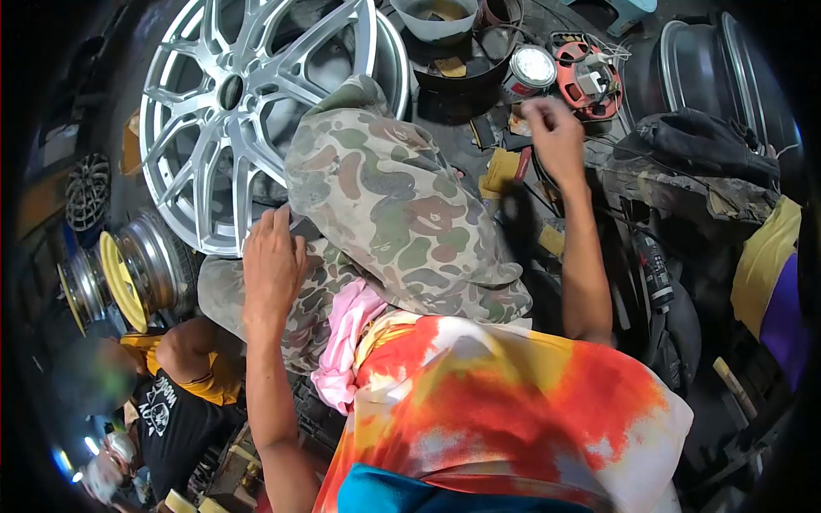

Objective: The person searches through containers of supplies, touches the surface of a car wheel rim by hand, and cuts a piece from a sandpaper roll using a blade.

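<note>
A silver multi-spoke alloy wheel rim (205, 179) leans in front of my knees, its face toward me. My left hand (274, 255) is at its lower edge, with the fingers curled over the lip. My right hand (558, 141) is held away from the rim, on the right, its fingers bent in and pressed together; whether anything small is between them cannot be made out. Just beyond its fingertips lies a small tan piece (519, 120). Yellow sandpaper-like pieces (505, 169) lie below it on the left. A lidded tin can (532, 68) stands just above my right hand.
An orange cable reel (588, 77) with plugs stands beside the can. A whitish tub (436, 21) sits at the top. More rims (128, 278) stand on the left, and dark ones (705, 73) at upper right. Another person (184, 410) sits at lower left.
</note>
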Available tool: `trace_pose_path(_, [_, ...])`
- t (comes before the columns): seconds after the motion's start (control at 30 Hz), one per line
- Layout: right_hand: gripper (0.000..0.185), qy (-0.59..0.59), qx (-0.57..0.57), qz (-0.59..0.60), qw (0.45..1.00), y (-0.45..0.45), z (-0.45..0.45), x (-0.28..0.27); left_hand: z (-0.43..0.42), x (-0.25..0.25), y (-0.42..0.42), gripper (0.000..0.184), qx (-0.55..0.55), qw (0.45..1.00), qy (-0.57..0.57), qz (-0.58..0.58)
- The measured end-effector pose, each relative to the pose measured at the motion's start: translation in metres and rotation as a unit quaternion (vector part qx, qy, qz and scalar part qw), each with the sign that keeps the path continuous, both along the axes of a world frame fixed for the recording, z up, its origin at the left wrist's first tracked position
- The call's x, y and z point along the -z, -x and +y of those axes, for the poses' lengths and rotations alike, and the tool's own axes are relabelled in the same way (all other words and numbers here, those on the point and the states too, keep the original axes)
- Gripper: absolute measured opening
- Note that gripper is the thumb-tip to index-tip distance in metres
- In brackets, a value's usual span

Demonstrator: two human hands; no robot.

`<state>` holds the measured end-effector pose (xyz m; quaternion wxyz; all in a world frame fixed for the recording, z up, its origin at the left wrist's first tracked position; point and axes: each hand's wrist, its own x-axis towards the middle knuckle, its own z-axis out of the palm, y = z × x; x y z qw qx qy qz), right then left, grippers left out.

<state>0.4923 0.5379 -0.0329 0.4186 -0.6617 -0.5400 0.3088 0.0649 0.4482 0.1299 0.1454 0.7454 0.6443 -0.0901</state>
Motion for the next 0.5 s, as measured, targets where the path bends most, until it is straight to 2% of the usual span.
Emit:
trace_pose_path(0.1, [0.017, 0.083, -0.128, -0.144, 0.978, 0.007, -0.015, 0.033, 0.002, -0.003, -0.009, 0.029, 0.009, 0.999, -0.011, -0.037])
trace_pose_path(0.17, [0.020, 0.160, -0.154, -0.130, 0.966, 0.010, -0.029, 0.081, 0.001, -0.003, -0.007, 0.046, 0.015, 1.000, -0.006, -0.018])
trace_pose_path(0.27, [0.030, 0.141, -0.239, -0.198, 0.940, 0.011, -0.054, 0.143, -0.003, -0.014, -0.005, 0.035, -0.020, 0.999, -0.010, -0.027])
trace_pose_path(0.33, [0.034, 0.141, -0.268, -0.211, 0.929, 0.018, -0.061, 0.159, -0.008, -0.018, 0.008, 0.038, -0.032, 0.999, -0.008, -0.029])
trace_pose_path(0.4, [0.037, 0.243, -0.310, -0.279, 0.876, 0.024, -0.067, 0.170, -0.012, -0.024, 0.021, 0.042, -0.063, 0.997, 0.007, -0.034])
trace_pose_path(0.43, [0.037, 0.239, -0.316, -0.279, 0.875, 0.023, -0.072, 0.182, -0.014, -0.026, 0.024, 0.042, -0.070, 0.997, 0.005, -0.031])
trace_pose_path(0.5, [0.039, 0.172, -0.322, -0.416, 0.833, 0.016, -0.075, 0.206, -0.019, -0.034, 0.036, 0.041, -0.085, 0.991, -0.057, -0.082])
